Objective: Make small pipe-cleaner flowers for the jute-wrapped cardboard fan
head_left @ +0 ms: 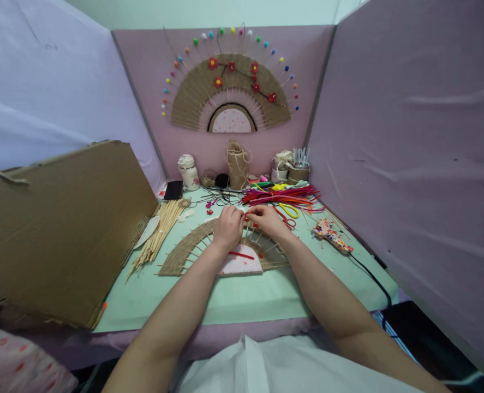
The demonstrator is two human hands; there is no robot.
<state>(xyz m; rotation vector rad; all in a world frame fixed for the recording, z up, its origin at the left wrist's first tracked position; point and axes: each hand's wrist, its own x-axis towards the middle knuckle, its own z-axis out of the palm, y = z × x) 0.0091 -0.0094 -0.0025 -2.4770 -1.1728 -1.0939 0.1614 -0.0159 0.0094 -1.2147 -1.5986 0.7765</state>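
Observation:
Above the middle of a half-round burlap fan [176, 257], my left hand [229, 228] and my right hand [266, 220] meet with their fingertips pinched together. A small red piece [247, 216], apparently pipe cleaner, shows between the fingertips of both hands. The fan lies flat, its thin wooden sticks running out from a pink dotted half circle [242, 265]. Across that half circle rests a short red strip [240, 255]. Red bits partly show on the fan beneath my right hand. My hands hide the fan's upper middle.
Wooden sticks [160, 232] and a large cardboard sheet [61, 229] lie left. Behind are red pipe cleaners [280, 195], twine [237, 166] and a white bottle [189, 172]. Scissors [290, 210] and a corded, flower-patterned glue gun [332, 236] lie right. A flowered fan [192, 93] hangs on the back wall.

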